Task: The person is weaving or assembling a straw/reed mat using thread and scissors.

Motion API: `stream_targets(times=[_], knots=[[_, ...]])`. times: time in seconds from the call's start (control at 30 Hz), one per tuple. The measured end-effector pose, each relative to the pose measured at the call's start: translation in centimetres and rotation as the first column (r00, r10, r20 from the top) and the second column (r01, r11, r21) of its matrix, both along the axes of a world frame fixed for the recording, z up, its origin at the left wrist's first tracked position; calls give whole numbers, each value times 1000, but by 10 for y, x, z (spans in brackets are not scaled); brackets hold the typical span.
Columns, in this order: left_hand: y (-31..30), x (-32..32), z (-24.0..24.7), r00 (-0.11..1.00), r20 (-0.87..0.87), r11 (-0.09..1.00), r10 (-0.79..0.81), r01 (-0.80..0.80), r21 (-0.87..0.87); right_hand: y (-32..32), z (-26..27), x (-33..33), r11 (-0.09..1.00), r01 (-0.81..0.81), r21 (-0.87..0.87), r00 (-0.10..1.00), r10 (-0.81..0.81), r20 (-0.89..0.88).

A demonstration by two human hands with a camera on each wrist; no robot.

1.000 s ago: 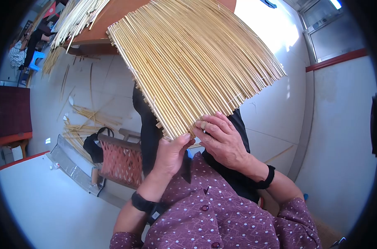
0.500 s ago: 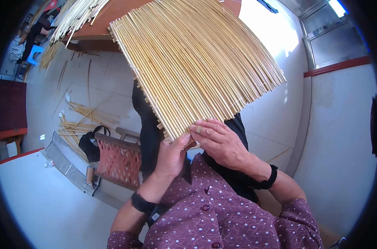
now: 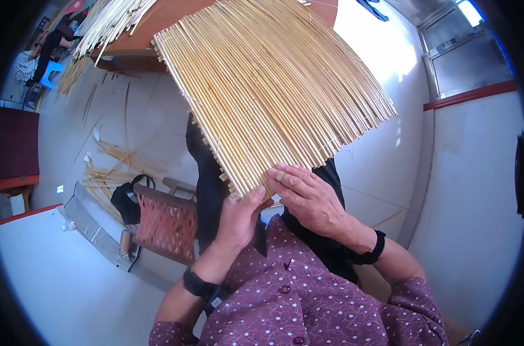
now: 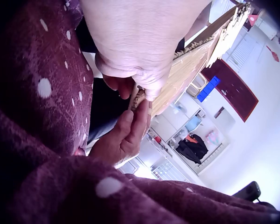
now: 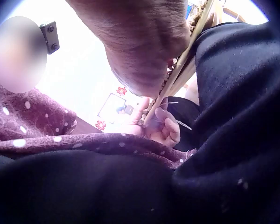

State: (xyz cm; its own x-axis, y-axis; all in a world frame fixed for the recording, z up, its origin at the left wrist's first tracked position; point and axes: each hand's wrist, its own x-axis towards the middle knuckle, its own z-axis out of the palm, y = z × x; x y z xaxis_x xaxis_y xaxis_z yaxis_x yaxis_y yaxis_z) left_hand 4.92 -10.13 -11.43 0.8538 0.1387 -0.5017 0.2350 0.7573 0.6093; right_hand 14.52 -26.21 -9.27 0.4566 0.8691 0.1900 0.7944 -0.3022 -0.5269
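A mat of straw-coloured stalks [image 3: 262, 98], laid side by side and bound with thin thread, slopes up from the person's lap in the head view. At its near corner the left hand [image 3: 237, 222] grips the edge, thumb on top and fingers underneath. Close beside it, the right hand [image 3: 314, 199] has its fingers over the near edge; in the left wrist view its thumb [image 4: 125, 122] lies on the other side, so it pinches the mat. Thin pale strands [image 5: 183, 124] stick out by the left fingers in the right wrist view.
The mat's far part overlaps a brown table [image 3: 141, 43] bearing a heap of pale stalks [image 3: 109, 26]. On the floor at left lie loose stalks [image 3: 109, 173], a black bag [image 3: 125, 203] and a chair with woven red strapping [image 3: 165, 225]. A white wall [image 3: 475, 161] stands at right.
The right hand has slid a little left along the near edge, closer to the left thumb. Its fingertips have shifted slightly on the stalks; the left hand keeps its hold on the corner.
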Motion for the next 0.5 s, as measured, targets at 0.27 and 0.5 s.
stream_targets(times=[0.27, 0.5], knots=[[7, -7, 12, 993, 84, 996, -83, 85, -20, 5, 5, -7, 999, -9, -46, 997, 13, 79], [4, -10, 6, 998, 55, 999, -35, 36, -9, 13, 14, -15, 979, -90, -185, 987, 112, 112]])
